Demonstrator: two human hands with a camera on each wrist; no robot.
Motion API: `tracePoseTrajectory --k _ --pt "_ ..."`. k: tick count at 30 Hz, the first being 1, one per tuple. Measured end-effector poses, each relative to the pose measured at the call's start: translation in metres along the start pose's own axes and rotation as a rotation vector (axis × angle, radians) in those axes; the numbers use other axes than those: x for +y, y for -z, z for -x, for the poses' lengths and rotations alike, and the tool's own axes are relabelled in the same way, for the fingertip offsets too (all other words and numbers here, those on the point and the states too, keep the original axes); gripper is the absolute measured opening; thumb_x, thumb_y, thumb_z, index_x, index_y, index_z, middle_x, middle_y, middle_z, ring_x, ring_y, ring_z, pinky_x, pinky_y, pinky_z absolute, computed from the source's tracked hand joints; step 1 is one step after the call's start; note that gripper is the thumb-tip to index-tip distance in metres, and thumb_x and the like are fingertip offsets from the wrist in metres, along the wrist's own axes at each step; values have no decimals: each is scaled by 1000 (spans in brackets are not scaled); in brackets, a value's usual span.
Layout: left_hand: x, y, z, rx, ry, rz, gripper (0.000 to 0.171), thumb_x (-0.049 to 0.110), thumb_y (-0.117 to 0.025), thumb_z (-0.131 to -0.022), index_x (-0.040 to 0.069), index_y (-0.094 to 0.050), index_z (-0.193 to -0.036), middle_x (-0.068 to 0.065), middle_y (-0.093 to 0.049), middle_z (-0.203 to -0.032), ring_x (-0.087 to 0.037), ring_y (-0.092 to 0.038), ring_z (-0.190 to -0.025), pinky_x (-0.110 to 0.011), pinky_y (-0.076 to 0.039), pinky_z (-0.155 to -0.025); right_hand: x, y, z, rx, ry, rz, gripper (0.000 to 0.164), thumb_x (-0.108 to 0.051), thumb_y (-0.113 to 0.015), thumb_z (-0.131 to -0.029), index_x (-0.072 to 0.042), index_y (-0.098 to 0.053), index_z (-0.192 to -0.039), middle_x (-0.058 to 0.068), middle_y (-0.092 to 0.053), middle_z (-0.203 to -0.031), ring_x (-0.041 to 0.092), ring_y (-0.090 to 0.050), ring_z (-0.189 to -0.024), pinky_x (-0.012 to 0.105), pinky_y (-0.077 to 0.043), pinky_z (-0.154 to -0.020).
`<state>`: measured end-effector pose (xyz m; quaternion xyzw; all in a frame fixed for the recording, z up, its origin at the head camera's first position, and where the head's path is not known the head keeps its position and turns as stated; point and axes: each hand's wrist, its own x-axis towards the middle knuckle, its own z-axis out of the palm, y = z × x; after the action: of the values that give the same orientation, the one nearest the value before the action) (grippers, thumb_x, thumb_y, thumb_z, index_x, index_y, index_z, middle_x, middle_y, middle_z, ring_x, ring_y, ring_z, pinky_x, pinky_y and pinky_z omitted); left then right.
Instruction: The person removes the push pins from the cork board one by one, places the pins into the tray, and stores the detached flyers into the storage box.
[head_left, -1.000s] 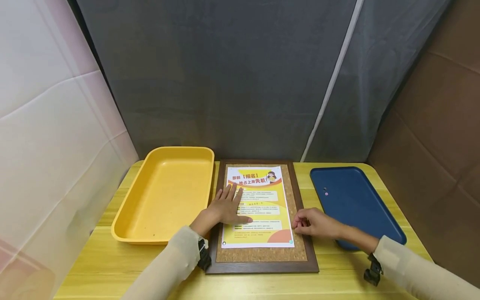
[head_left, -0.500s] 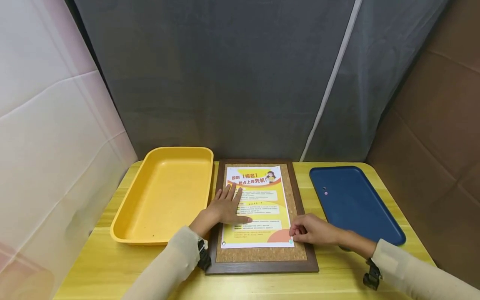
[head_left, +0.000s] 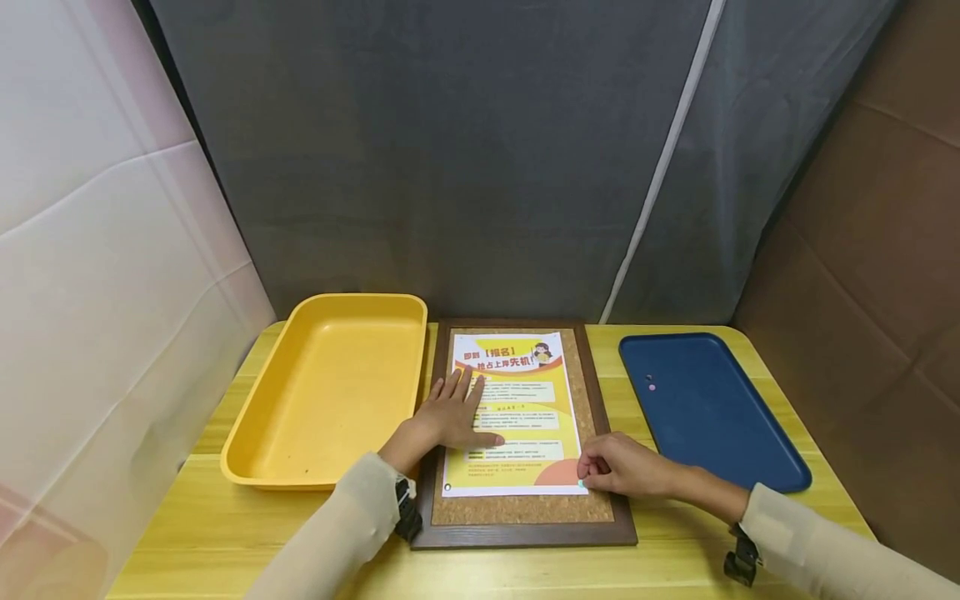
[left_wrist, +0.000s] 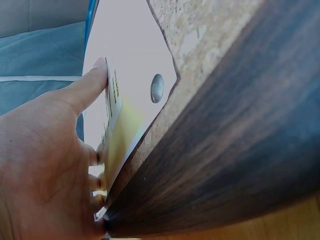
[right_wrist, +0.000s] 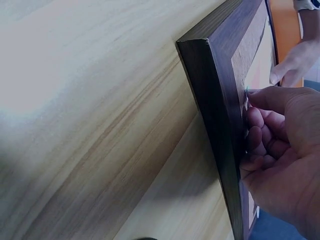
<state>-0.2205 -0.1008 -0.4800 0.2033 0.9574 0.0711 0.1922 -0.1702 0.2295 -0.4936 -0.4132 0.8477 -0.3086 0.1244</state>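
Note:
A printed yellow-and-white poster (head_left: 517, 467) lies on a cork board (head_left: 525, 510) with a dark brown wooden frame (head_left: 525, 536). My left hand (head_left: 452, 415) rests on the poster's left side, fingers spread and straight. At the poster's lower right corner, my right hand (head_left: 626, 465) has thumb and forefinger at a small teal thumbtack (head_left: 581, 484), pinching it; its other fingers are curled, as the right wrist view shows. The fingertips partly hide this tack. A silver thumbtack (left_wrist: 157, 88) sits in the lower left corner, close by my left thumb in the left wrist view.
Left of the board stands a deep yellow tray (head_left: 330, 392). To its right lies a shallow blue tray (head_left: 720, 417) holding a small pink tack (head_left: 652, 387) and a small dark one (head_left: 649, 377). A wooden table (head_left: 225, 533) bears everything, with a grey curtain (head_left: 450, 167) behind.
My right hand has moved slightly left and down from the board's right edge, bringing its fingertips onto the teal thumbtack. The left hand and the poster have stayed put.

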Motion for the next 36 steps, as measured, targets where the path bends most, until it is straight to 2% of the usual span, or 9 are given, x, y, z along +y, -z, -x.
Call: tracePoseTrajectory --k 17,36 --pt "0 0 1 -2 -7 -8 112 77 -56 -95 8 -10 -171 -19 2 -177 -39 1 -164 -58 -4 -130 -1 1 -2 -48 -59 -20 13 -7 -79 -94 -16 -73 -86 -14 -57 -75 -6 -47 -67 18 -44 -62" --pt "0 3 3 -3 -11 29 109 70 -59 -97 5 -12 -170 -20 1 -177 -40 1 -164 -58 -4 -130 -4 3 0 -66 -65 -77 13 -4 -75 -95 -14 -72 -87 -13 -57 -73 -5 -47 -67 17 -43 -61"
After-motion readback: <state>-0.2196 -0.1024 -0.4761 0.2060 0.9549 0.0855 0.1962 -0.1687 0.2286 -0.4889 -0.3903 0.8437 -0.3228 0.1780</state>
